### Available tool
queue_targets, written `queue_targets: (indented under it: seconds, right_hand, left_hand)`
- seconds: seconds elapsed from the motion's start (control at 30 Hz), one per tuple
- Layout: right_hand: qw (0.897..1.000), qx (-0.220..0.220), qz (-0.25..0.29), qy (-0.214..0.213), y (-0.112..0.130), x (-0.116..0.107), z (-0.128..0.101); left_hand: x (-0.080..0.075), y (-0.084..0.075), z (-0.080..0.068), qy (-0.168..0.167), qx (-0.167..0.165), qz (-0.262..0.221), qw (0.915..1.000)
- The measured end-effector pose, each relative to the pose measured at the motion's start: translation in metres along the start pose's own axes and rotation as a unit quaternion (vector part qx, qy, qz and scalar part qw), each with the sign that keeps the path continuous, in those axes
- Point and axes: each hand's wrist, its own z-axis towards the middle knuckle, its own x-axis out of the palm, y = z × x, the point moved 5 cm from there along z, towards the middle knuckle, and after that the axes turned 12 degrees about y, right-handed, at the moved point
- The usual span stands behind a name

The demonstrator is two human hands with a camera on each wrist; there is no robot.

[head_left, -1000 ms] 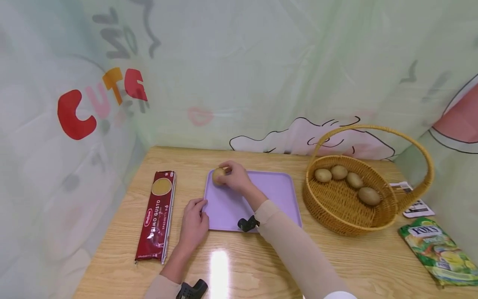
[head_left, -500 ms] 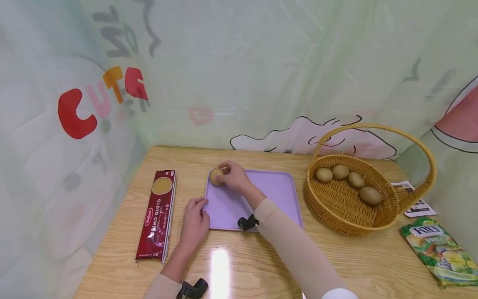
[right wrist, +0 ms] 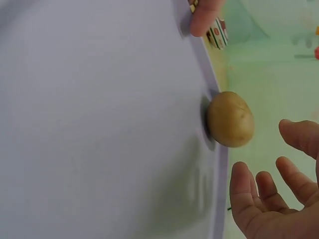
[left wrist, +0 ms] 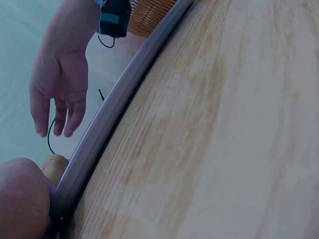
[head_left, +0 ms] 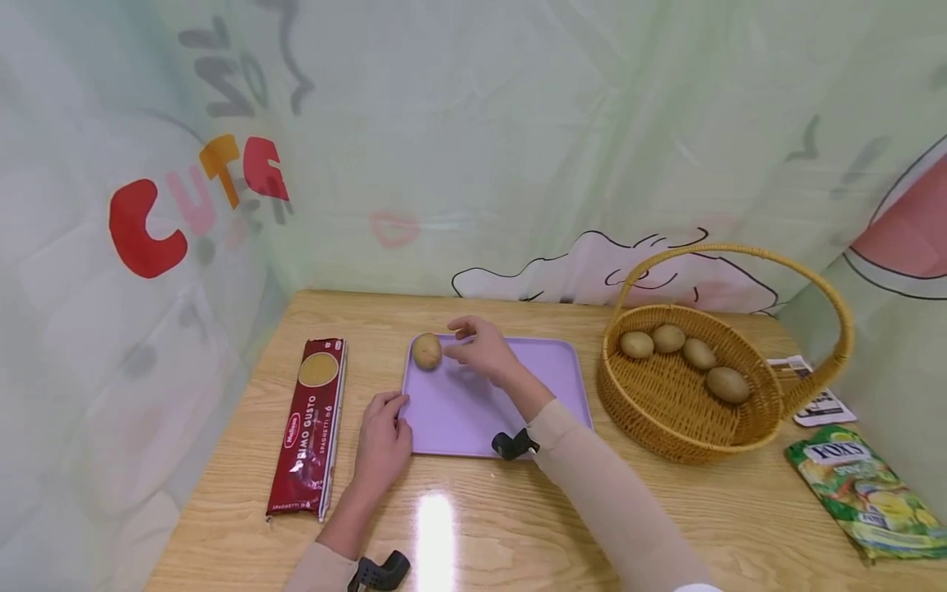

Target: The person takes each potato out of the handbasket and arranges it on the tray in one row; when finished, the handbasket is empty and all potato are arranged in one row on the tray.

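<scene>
A round, tan potato (head_left: pixel 427 351) sits in the far left corner of a lilac tray (head_left: pixel 473 411). In the right wrist view the potato (right wrist: pixel 230 119) lies against the tray's rim (right wrist: pixel 220 199), fully visible. My right hand (head_left: pixel 482 351) hovers over the tray just right of the potato, apart from it, with fingers spread and nothing in them. The right wrist view shows the same gap between this hand (right wrist: pixel 279 199) and the potato. My left hand (head_left: pixel 383 436) rests at the tray's left edge, fingertips touching the rim; its underside is hidden.
Right of the tray stands a wicker basket (head_left: pixel 666 436) with a tall handle and several potatoes (head_left: pixel 699 353) inside. A red spaghetti pack (head_left: pixel 307 427) lies on the left. At the far right are a green FOX'S bag (head_left: pixel 866 493) and a partly hidden package (head_left: pixel 824 407).
My right hand has let go of the potato and drawn back to the right, its fingers opening. The potato stays in the tray's corner. My left hand keeps its place.
</scene>
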Motion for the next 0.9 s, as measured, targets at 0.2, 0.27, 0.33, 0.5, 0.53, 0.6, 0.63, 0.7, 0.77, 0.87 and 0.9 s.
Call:
queue_targets:
  seconds: [0.2, 0.27, 0.33, 0.5, 0.53, 0.6, 0.63, 0.7, 0.77, 0.87, 0.9]
  right_hand:
    - [1.000, -0.017, -0.007, -0.003, 0.008, -0.025, -0.018]
    - [1.000, -0.016, -0.014, -0.011, 0.010, -0.034, -0.025]
    - [0.999, -0.016, -0.021, -0.020, 0.012, -0.042, -0.032]
    - [0.998, -0.030, -0.033, -0.037, 0.022, -0.064, -0.052]
    - [0.998, -0.033, -0.034, -0.038, 0.024, -0.068, -0.056]
    - [0.998, -0.038, -0.034, -0.040, 0.027, -0.077, -0.065]
    - [0.998, -0.040, -0.036, -0.041, 0.028, -0.082, -0.069]
    - [0.997, -0.044, -0.044, -0.045, 0.030, -0.093, -0.078]
    - [0.996, -0.045, -0.058, -0.051, 0.030, -0.104, -0.086]
    - [0.994, -0.037, -0.078, -0.066, 0.029, -0.122, -0.099]
    - [0.994, -0.034, -0.083, -0.069, 0.028, -0.128, -0.103]
  left_hand:
    - [0.002, 0.000, 0.000, 0.006, -0.001, 0.000, 1.0000]
    - [0.002, -0.001, 0.000, 0.007, -0.004, -0.001, 1.0000]
    - [0.002, -0.001, 0.000, 0.009, -0.007, -0.002, 0.9999]
    - [0.001, -0.001, -0.001, 0.009, -0.013, -0.002, 0.9999]
    - [0.001, -0.001, -0.001, 0.008, -0.012, -0.001, 0.9999]
    - [0.002, -0.001, -0.001, 0.007, -0.011, 0.001, 0.9999]
    - [0.002, -0.001, -0.001, 0.007, -0.011, 0.000, 0.9999]
    - [0.002, -0.001, -0.001, 0.008, -0.010, 0.000, 0.9999]
    - [0.001, -0.001, -0.002, 0.009, -0.008, -0.001, 0.9999]
    - [0.001, -0.002, -0.002, 0.012, -0.008, -0.004, 0.9999]
    - [0.001, -0.002, -0.003, 0.014, -0.010, -0.003, 0.9999]
